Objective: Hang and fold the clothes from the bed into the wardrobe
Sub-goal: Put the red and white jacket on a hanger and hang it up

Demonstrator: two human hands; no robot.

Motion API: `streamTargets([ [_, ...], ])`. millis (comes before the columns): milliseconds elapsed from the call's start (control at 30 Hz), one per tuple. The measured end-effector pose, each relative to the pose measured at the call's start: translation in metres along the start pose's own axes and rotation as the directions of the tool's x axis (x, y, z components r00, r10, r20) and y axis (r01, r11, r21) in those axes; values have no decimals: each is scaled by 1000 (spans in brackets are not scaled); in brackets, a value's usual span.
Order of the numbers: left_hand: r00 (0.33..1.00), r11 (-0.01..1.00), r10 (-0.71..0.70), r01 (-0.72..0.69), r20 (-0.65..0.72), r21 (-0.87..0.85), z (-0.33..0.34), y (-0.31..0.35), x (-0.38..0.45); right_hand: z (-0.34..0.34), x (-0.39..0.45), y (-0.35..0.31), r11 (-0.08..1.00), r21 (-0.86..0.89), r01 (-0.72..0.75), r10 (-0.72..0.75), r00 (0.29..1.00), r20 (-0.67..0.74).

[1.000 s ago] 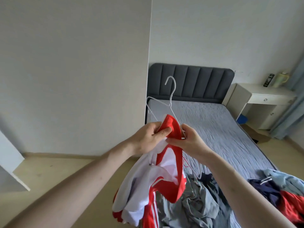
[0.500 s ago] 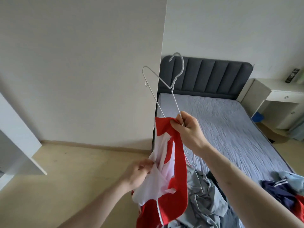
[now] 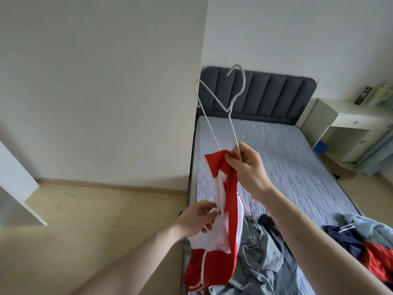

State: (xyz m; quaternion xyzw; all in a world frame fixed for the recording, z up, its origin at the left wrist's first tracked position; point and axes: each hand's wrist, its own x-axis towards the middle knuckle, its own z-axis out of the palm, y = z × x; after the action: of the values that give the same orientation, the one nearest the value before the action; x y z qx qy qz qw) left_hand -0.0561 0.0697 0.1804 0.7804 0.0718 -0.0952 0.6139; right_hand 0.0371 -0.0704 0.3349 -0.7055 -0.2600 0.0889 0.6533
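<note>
Head view
Right hand: we see our right hand [image 3: 244, 165] raised over the bed, fingers curled, pinching the thin white wire hanger [image 3: 230, 109] together with the red top edge of the red and white sports jacket [image 3: 219, 220]
Hanger: it rises from that grip with its hook uppermost, in front of the headboard; its lower end loops out below the hand, beside the jacket
Left hand: our left hand [image 3: 196, 219] sits lower and nearer, at the white part of the jacket; fingers bent against the cloth, thumb on top, holding a fold of it
Jacket: it hangs stretched between both hands, its red lower part drooping at the bed's near left corner
Bed: the grey quilted mattress [image 3: 276, 150] runs away from us to a dark grey padded headboard [image 3: 265, 94]
Other clothes: a crumpled grey garment [image 3: 259, 258] lies on the near end, just right of the jacket; a heap of light blue, navy and red clothes [image 3: 361, 239] lies at the near right
Far right: a white bedside desk [image 3: 344, 124]
</note>
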Motion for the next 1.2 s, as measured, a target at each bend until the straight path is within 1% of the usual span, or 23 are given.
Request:
streamTargets([
  [133,1000,999,-9,11,30,-40,12,1,4,-7,-2,2,1000,17,-5,5,999,-38],
  [233,1000,999,-6,7,6,-52,17,1,1,-9,-4,4,1000,30,-6,7,999,-53],
  [300,999,997,-31,30,-8,-77,18,1,-1,-8,-5,6,1000,28,-8,9,998,-59],
  [333,998,996,-56,55,-12,-74,18,1,-2,-8,-6,7,1000,27,-9,10,998,-57],
  [400,995,995,-97,97,2,-5,17,1,-4,-4,-6,10,999,33,-18,20,999,-50],
  [467,996,996,-90,90,16,20,17,1,-7,-1,-6,13,999,46,-25,27,998,-48],
  [500,997,997,-81,81,1,0,18,2,-9,2,-5,14,998,55,-24,27,999,-46],
  [567,995,998,-64,63,-74,-19,17,0,-9,6,-5,15,997,74,-26,30,998,-46],
  [633,989,999,-30,32,-148,12,16,-5,-7,11,-4,17,996,78,-32,35,999,-40],
  [700,983,1000,-23,25,-183,10,14,-9,-7,13,-4,19,996,77,-42,44,999,-30],
  [800,983,996,-62,49,-171,-76,6,-9,-11,14,-3,20,998,60,-37,39,999,-30],
  [900,981,993,-92,78,-170,-86,-1,-11,-15,14,-3,20,998,55,-31,33,999,-39],
  [1000,961,977,-184,156,-207,-145,-2,-14,-16,16,-4,20,997,75,-34,37,999,-37],
  [1067,961,970,-207,177,-184,-170,0,-14,-16,19,-4,19,996,80,-37,39,999,-22],
  [1133,969,971,-202,180,-144,-156,3,-9,-16,22,-2,18,997,68,-32,32,999,1],
  [1167,972,977,-193,177,-135,-119,5,-5,-17,24,-2,18,998,60,-31,30,1000,9],
  [1200,974,985,-170,165,-150,-43,6,-1,-16,24,-2,17,998,53,-28,28,1000,12],
])
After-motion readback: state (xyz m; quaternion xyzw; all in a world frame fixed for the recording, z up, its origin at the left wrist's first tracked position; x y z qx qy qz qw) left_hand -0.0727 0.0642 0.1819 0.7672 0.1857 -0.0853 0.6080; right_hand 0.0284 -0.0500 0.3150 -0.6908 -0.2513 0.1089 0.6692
